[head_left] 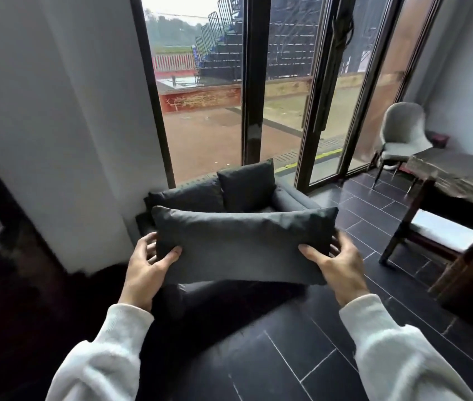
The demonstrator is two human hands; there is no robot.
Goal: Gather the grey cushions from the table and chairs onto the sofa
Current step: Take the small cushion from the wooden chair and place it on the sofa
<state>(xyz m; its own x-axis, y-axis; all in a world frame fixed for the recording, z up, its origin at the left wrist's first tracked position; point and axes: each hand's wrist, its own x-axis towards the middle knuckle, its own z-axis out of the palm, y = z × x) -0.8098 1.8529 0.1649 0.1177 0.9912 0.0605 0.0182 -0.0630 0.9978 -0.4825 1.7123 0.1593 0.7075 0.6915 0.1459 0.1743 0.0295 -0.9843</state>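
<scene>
Fingers (pixel 171 254) of the left hand (pixel 145 270) and right hand (pixel 336 264) are closed on the ends of a grey cushion (pixel 244 244), which is held above the sofa (pixel 293 198), so lowering onto its seat is judged next.

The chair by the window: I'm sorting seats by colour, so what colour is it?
Light grey, on thin dark legs; the chair shows best in the head view.
</scene>
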